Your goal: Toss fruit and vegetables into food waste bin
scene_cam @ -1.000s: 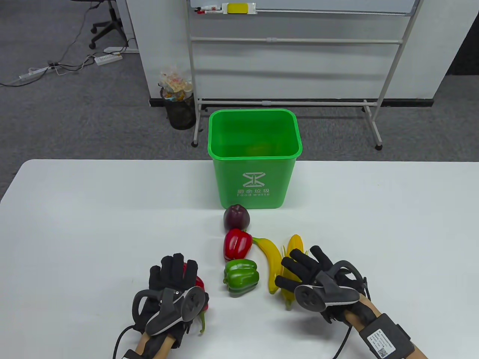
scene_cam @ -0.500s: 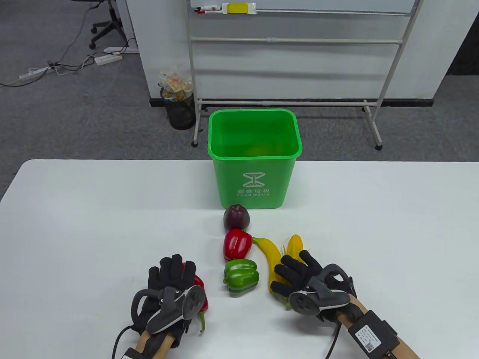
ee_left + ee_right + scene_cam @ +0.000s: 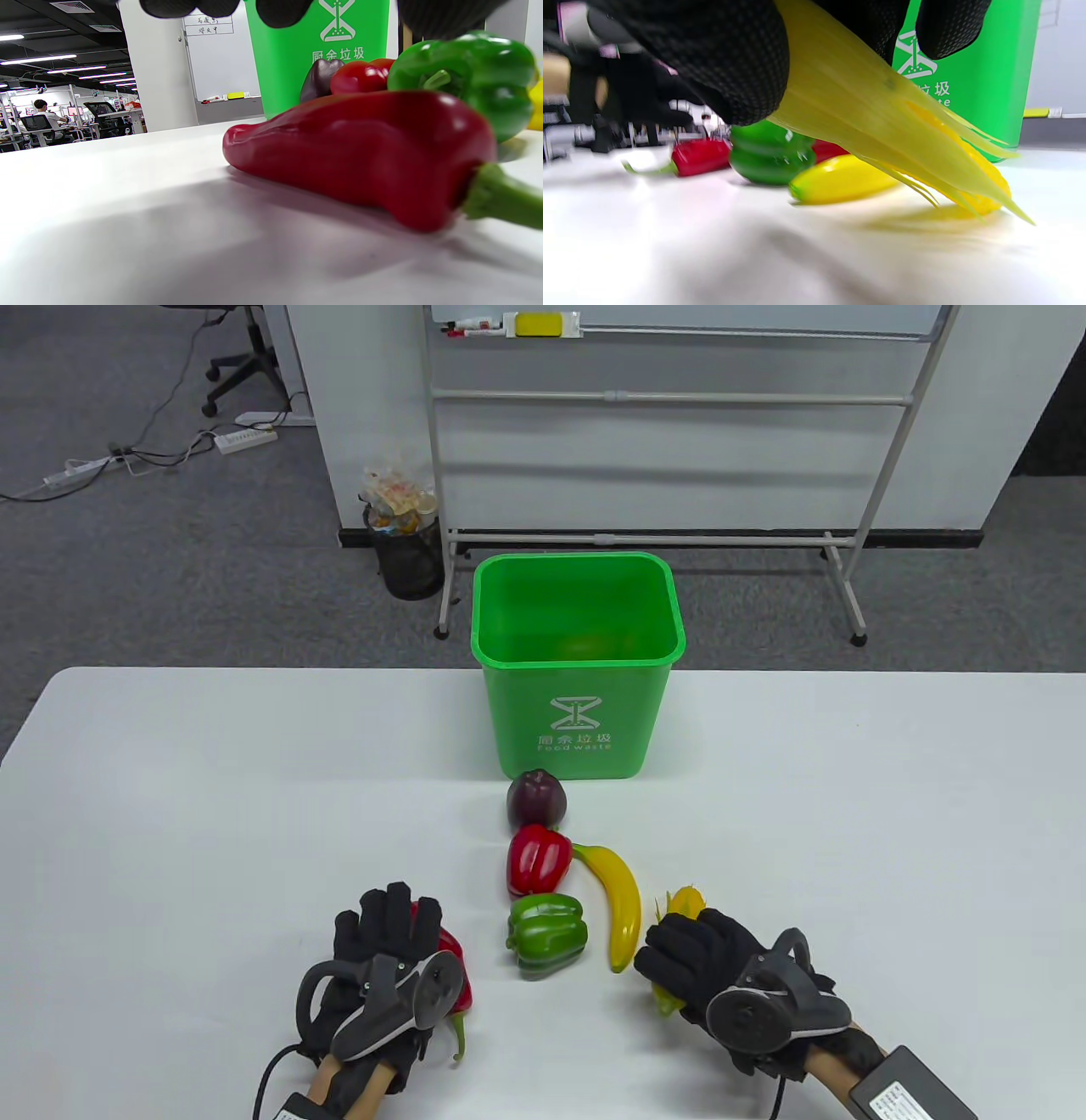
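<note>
The green food waste bin (image 3: 577,704) stands at the table's far middle. In front of it lie a purple onion (image 3: 536,799), a red bell pepper (image 3: 537,858), a green bell pepper (image 3: 547,933) and a banana (image 3: 624,903). My left hand (image 3: 390,920) hovers spread over a long red chili pepper (image 3: 451,950), which lies free on the table in the left wrist view (image 3: 373,152). My right hand (image 3: 687,950) grips a corn cob (image 3: 685,902). In the right wrist view the fingers (image 3: 734,55) wrap its husk (image 3: 874,123), with its tip low at the table.
The white table (image 3: 170,814) is bare to the left and right of the produce. Behind it stand a whiteboard frame (image 3: 662,534) and a black mesh bin (image 3: 407,555) on the floor. The bin's side fills the background of the right wrist view (image 3: 988,76).
My right hand has closed around the corn and drawn it back and to the right, away from the banana. My left hand has stayed over the chili pepper.
</note>
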Available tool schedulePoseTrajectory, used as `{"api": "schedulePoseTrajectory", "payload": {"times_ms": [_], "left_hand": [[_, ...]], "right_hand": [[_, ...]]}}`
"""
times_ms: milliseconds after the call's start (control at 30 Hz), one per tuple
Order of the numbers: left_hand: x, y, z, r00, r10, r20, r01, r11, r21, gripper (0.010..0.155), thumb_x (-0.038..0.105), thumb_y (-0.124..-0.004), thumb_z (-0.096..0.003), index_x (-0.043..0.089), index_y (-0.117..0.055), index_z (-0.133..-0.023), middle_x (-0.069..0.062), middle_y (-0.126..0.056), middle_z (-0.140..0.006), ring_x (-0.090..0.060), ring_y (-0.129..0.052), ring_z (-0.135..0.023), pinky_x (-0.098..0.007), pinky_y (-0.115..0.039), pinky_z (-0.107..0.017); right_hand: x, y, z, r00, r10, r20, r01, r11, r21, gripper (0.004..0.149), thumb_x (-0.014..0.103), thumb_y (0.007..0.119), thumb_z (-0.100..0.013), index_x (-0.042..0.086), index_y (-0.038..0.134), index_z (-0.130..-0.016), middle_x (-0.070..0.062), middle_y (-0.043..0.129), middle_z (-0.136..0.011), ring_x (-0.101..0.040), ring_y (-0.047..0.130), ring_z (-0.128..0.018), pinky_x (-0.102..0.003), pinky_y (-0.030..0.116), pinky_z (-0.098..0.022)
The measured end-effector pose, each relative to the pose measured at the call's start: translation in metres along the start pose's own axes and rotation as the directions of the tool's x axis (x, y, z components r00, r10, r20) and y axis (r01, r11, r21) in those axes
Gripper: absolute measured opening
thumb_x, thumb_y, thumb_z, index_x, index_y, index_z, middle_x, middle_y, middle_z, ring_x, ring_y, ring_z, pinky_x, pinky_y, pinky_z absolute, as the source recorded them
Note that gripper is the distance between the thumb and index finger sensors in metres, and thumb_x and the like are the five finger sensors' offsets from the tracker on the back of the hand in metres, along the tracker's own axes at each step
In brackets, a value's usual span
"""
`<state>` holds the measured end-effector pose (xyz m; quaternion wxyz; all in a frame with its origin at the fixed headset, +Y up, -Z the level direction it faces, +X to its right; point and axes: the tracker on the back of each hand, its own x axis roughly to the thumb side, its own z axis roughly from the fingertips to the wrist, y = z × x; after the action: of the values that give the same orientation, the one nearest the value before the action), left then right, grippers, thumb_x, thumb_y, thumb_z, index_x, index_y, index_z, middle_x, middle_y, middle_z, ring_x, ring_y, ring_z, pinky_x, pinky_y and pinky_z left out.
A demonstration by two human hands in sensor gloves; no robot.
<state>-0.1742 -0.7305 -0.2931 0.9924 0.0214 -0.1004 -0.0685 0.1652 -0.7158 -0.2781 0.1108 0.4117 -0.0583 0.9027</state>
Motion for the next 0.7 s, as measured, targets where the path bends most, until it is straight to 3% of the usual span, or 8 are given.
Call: {"api": "schedulePoseTrajectory", "payload": {"times_ms": [200, 300, 400, 467, 500, 567, 633, 700], "left_hand": [[-0.002, 0.002, 0.000, 1.000, 0.009, -0.007, -0.009, 1.000, 0.012, 0.086, 0.063, -0.066, -0.0389, 0.016, -0.042, -0.106, -0.025, -0.030, -0.113, -0.055, -0.043, -0.102, -0.072, -0.042, -0.070], [-0.003, 0.002, 0.000, 1.000, 0.013, -0.009, -0.013, 1.000, 0.015, 0.085, 0.063, -0.066, -0.0389, 0.016, -0.042, -0.106, -0.025, -0.030, -0.113, -0.055, -0.043, -0.103, -0.072, -0.042, -0.070], [-0.006, 0.004, 0.001, 1.000, 0.025, -0.015, -0.025, 0.999, 0.022, 0.086, 0.063, -0.066, -0.0390, 0.016, -0.042, -0.106, -0.025, -0.030, -0.113, -0.055, -0.043, -0.102, -0.072, -0.043, -0.070], [-0.006, 0.006, 0.001, 0.999, 0.039, -0.018, -0.038, 0.999, 0.029, 0.086, 0.063, -0.066, -0.0391, 0.016, -0.042, -0.106, -0.025, -0.030, -0.113, -0.055, -0.043, -0.102, -0.072, -0.042, -0.070], [-0.006, 0.006, 0.001, 0.999, 0.040, -0.017, -0.039, 0.999, 0.031, 0.086, 0.063, -0.066, -0.0390, 0.016, -0.042, -0.106, -0.025, -0.030, -0.113, -0.055, -0.043, -0.102, -0.072, -0.042, -0.070], [-0.004, 0.007, 0.001, 0.999, 0.036, -0.013, -0.036, 0.999, 0.032, 0.085, 0.063, -0.066, -0.0391, 0.016, -0.042, -0.106, -0.025, -0.030, -0.113, -0.055, -0.043, -0.102, -0.072, -0.043, -0.070], [-0.004, 0.007, 0.002, 0.999, 0.033, -0.011, -0.033, 0.999, 0.031, 0.086, 0.063, -0.066, -0.0390, 0.016, -0.042, -0.106, -0.025, -0.030, -0.113, -0.055, -0.043, -0.102, -0.072, -0.043, -0.070], [-0.004, 0.008, 0.002, 0.999, 0.049, -0.018, -0.048, 0.998, 0.036, 0.086, 0.063, -0.066, -0.0390, 0.016, -0.042, -0.106, -0.026, -0.030, -0.113, -0.055, -0.043, -0.102, -0.072, -0.043, -0.070]], "right_hand": [[0.007, -0.029, 0.011, 0.944, -0.330, -0.018, 0.325, 0.937, -0.127, 0.083, 0.033, 0.092, -0.035, 0.017, 0.048, -0.104, -0.013, 0.061, -0.105, -0.043, 0.080, -0.094, -0.065, 0.063, -0.068], [-0.005, -0.037, 0.004, 0.826, -0.560, -0.068, 0.545, 0.823, -0.161, 0.083, 0.038, 0.090, -0.037, 0.014, 0.049, -0.104, -0.015, 0.064, -0.102, -0.044, 0.087, -0.087, -0.065, 0.065, -0.067], [-0.021, -0.050, -0.016, 0.566, -0.823, -0.050, 0.798, 0.562, -0.218, 0.083, 0.041, 0.090, -0.038, 0.011, 0.050, -0.104, -0.016, 0.066, -0.101, -0.044, 0.090, -0.083, -0.065, 0.067, -0.065], [-0.030, -0.080, -0.044, 0.267, -0.961, 0.065, 0.926, 0.238, -0.292, 0.083, 0.040, 0.089, -0.039, 0.011, 0.048, -0.106, -0.016, 0.064, -0.102, -0.045, 0.087, -0.085, -0.066, 0.065, -0.066], [-0.036, -0.100, -0.060, 0.170, -0.977, 0.130, 0.933, 0.117, -0.341, 0.083, 0.040, 0.089, -0.040, 0.012, 0.047, -0.106, -0.016, 0.062, -0.103, -0.044, 0.086, -0.086, -0.066, 0.064, -0.066], [-0.053, -0.151, -0.100, 0.074, -0.973, 0.217, 0.870, -0.043, -0.491, 0.084, 0.042, 0.088, -0.041, 0.013, 0.044, -0.106, -0.015, 0.061, -0.104, -0.042, 0.085, -0.087, -0.065, 0.063, -0.068], [-0.072, -0.188, -0.129, 0.073, -0.983, 0.170, 0.773, -0.052, -0.633, 0.088, 0.044, 0.087, -0.040, 0.013, 0.039, -0.107, -0.015, 0.056, -0.107, -0.042, 0.079, -0.094, -0.067, 0.057, -0.071], [-0.095, -0.208, -0.153, 0.104, -0.990, -0.096, 0.683, 0.142, -0.717, 0.100, 0.056, 0.081, -0.042, 0.013, 0.019, -0.107, -0.016, 0.036, -0.112, -0.041, 0.065, -0.103, -0.067, 0.052, -0.074]]}}
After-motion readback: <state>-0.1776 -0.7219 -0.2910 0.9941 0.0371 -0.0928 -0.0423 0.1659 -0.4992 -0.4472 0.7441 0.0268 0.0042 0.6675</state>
